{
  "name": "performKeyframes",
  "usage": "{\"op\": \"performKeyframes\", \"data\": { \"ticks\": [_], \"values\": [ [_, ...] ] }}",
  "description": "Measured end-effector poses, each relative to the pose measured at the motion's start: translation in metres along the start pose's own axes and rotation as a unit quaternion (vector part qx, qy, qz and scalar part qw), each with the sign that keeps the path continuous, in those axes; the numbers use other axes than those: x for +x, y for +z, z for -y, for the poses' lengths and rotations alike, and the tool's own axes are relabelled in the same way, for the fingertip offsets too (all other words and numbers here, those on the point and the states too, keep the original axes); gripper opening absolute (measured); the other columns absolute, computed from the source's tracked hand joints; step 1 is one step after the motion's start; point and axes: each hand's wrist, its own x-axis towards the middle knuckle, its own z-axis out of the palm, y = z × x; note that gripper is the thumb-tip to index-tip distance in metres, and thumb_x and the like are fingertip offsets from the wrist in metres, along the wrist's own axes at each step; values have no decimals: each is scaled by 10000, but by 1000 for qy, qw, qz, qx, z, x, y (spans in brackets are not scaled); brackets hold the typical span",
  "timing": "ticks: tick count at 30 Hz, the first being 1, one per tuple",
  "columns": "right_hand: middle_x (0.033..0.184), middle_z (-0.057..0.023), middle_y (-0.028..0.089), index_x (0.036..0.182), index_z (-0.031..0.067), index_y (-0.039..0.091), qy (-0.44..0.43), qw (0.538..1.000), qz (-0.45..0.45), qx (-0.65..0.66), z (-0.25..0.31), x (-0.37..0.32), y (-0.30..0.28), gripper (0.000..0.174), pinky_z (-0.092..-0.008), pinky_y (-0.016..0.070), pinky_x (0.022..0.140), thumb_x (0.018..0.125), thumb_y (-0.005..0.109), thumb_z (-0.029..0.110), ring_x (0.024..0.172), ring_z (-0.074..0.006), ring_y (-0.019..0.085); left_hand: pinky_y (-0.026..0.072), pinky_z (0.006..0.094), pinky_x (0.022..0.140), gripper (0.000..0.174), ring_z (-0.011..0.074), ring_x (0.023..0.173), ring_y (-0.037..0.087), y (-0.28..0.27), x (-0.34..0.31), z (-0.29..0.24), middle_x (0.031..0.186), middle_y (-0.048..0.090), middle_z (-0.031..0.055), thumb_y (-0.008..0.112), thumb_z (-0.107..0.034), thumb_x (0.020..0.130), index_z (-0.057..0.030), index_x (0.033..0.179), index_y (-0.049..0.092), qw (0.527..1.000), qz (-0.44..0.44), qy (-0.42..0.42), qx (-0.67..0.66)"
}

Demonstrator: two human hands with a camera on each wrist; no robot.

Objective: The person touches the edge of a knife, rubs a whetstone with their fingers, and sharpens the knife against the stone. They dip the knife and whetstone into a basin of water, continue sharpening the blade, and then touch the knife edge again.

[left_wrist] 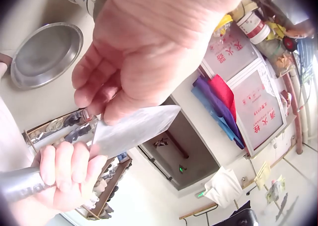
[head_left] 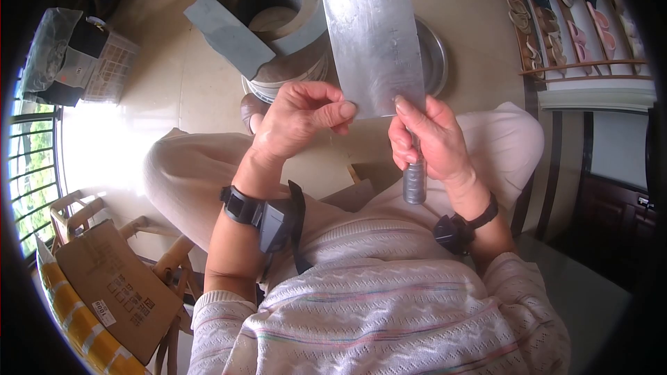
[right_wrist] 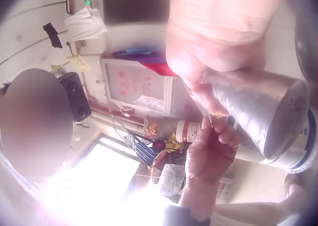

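Note:
A broad metal cleaver blade [head_left: 375, 35] is held up in front of the person in the head view, its grey handle [head_left: 415, 182] pointing down toward the lap. The right hand [head_left: 434, 140] grips the handle near the blade, thumb against the blade. At the blade's lower left corner the left hand [head_left: 306, 117] pinches the edge between thumb and fingers. The left wrist view shows the left hand [left_wrist: 144, 52] at the corner of the blade [left_wrist: 134, 131], with the right hand [left_wrist: 64, 174] round the handle. The handle's end [right_wrist: 258, 106] looms large in the right wrist view.
A grey block [head_left: 231, 35] lies across a round grey ring [head_left: 306, 0] on a white bucket [head_left: 288, 88]. Behind the blade stands a metal basin [head_left: 434, 59]. Shoe racks [head_left: 590, 73] are at right, a bamboo chair with cardboard [head_left: 118, 292] at lower left, a plastic basket [head_left: 111, 66] at upper left.

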Motion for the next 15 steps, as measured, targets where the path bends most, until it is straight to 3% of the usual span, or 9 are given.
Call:
{"op": "performKeyframes", "data": {
  "ticks": [8, 10, 11, 12, 13, 14, 15],
  "values": [
    [606, -9, 493, 838, 61, 492, -29, 999, -6, -36, 1, 8, 0, 216, -238, 425, 419, 959, 503, 240, 444, -78, 438, 482, 223, 617, 181, 98, 651, 590, -11, -5, -2, 719, 630, 32, 705, -161, 821, 13, 852, 663, 1000, -22, -12, 8],
    [609, -6, 504, 837, 50, 498, -50, 997, -4, -64, 3, 16, -1, 217, -242, 424, 422, 955, 509, 232, 447, -81, 447, 478, 226, 611, 222, 99, 640, 584, -22, -14, -10, 714, 628, 36, 710, -193, 816, 18, 870, 667, 989, -79, -20, 121],
    [616, -13, 516, 878, 36, 520, -122, 969, -32, -214, 3, 22, 0, 194, -250, 434, 438, 949, 516, 217, 463, -86, 468, 470, 224, 601, 250, 98, 628, 575, -27, -20, -14, 704, 624, 37, 716, -223, 808, 16, 868, 669, 990, -99, 0, 97],
    [623, -21, 529, 919, 22, 542, -192, 913, -58, -356, 4, 28, 2, 182, -258, 443, 454, 942, 524, 202, 478, -91, 488, 490, 261, 601, 217, 136, 622, 590, -29, -27, -23, 711, 627, 69, 655, -200, 854, 16, 869, 657, 985, -134, 15, 111],
    [671, -64, 585, 1040, 19, 563, -258, 845, -73, -462, 6, 35, 6, 196, -299, 481, 507, 888, 574, 142, 534, -143, 572, 491, 263, 590, 252, 140, 619, 590, -37, -32, -27, 723, 629, 76, 633, -237, 871, 13, 884, 652, 985, -144, 30, 89],
    [671, -64, 585, 1040, 19, 563, -261, 846, -66, -460, 6, 45, 11, 196, -299, 481, 507, 888, 574, 142, 534, -143, 572, 492, 265, 580, 287, 143, 615, 590, -44, -37, -32, 734, 631, 84, 611, -274, 889, 11, 900, 646, 984, -155, 47, 68],
    [699, -82, 602, 1076, 32, 563, -345, 789, -64, -505, 2, 57, 18, 238, -317, 494, 534, 858, 590, 124, 574, -180, 598, 490, 271, 559, 330, 157, 606, 592, -47, -43, -38, 762, 635, 98, 568, -323, 914, 1, 940, 631, 983, -169, 50, 47]
  ]
}}
